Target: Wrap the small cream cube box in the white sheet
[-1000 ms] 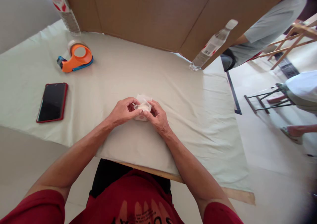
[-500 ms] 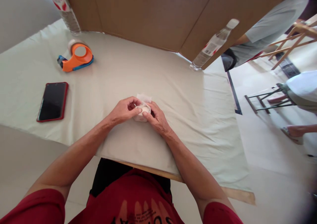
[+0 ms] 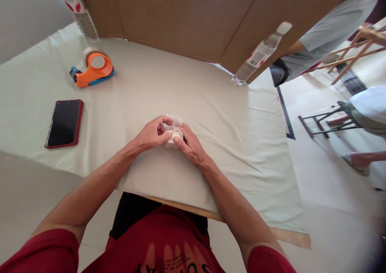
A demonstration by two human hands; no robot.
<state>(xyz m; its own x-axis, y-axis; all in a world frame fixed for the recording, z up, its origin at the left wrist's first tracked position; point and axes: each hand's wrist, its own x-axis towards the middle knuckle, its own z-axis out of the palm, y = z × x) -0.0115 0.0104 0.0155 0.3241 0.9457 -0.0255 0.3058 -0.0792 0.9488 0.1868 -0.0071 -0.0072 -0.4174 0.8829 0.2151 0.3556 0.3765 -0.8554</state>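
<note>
Just inside the middle of the desk's (image 3: 169,80) near edge, we hold a small white box (image 3: 171,144) between both hands, probably to steady it from two sides. Our left hand (image 3: 150,134) curls its fingers around one side, thumb on top; our right hand (image 3: 193,146) presses its fingers against the other, thumb also on top. What the hidden fingertips pinch, we cannot tell. The phone (image 3: 64,123) and orange tape dispenser (image 3: 87,79) lie towards the desk's left end, perhaps to leave us elbow room.
</note>
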